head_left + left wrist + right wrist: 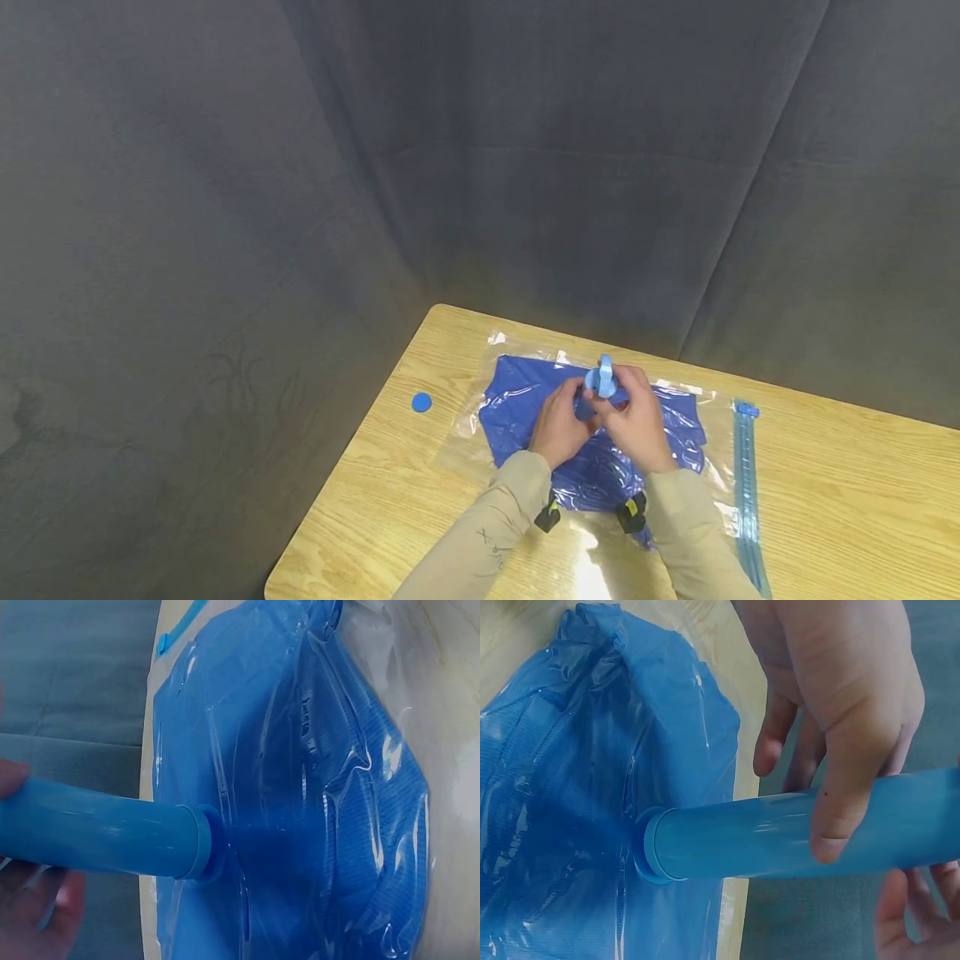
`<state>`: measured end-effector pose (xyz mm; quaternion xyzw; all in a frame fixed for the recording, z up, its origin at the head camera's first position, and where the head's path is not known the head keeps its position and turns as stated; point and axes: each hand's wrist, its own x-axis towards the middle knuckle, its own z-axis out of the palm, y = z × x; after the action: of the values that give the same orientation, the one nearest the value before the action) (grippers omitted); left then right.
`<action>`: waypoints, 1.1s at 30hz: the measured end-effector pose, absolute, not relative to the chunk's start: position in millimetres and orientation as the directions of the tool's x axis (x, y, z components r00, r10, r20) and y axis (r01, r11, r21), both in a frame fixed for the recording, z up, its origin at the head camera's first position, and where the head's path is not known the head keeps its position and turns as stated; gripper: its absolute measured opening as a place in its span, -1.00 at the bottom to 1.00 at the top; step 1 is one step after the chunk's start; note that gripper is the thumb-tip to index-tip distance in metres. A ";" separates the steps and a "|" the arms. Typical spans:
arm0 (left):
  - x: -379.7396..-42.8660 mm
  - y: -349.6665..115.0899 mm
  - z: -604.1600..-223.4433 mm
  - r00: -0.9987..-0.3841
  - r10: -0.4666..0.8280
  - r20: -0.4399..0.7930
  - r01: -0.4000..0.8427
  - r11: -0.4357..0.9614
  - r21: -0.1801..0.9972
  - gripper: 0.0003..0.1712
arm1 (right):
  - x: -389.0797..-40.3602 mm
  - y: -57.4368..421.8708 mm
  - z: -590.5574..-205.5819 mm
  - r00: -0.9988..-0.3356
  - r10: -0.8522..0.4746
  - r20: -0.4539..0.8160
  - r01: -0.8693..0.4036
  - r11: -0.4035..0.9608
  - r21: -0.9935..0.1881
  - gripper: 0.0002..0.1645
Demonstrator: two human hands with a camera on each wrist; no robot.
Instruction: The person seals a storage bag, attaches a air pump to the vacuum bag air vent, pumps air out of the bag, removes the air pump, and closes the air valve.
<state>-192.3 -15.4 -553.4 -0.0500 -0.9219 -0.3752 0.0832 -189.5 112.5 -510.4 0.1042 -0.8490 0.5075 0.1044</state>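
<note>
A light-blue hand pump (602, 379) stands upright with its flanged base on the clear vacuum storage bag (468, 425). Folded blue fabric (517, 400) lies inside that bag. My left hand (562, 423) has its fingers about the pump's barrel (105, 829); much of this hand is out of the left wrist view. From the other side, my right hand (636, 421) holds the barrel, its thumb (840, 817) laid across it in the right wrist view. The pump's base (660, 844) presses close on the plastic over the fabric.
A round blue cap (422, 402) lies on the wooden table (840, 483) left of the bag. Along the bag's right end runs a blue zip strip (745, 475) with a slider (747, 409) at its far end. Dark curtains (570, 208) hang behind the table.
</note>
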 end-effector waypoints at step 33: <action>-191.9 -10.0 -557.3 -0.927 0.044 0.371 0.231 0.849 0.476 -0.52 | -187.7 105.8 -506.1 -0.997 -0.028 0.074 -0.079 0.409 -0.909 -0.23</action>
<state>-191.9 -10.0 -557.3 -0.0725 -0.9451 -0.2654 0.1761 -187.7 105.8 -506.1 0.0319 -0.8389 0.5428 0.0235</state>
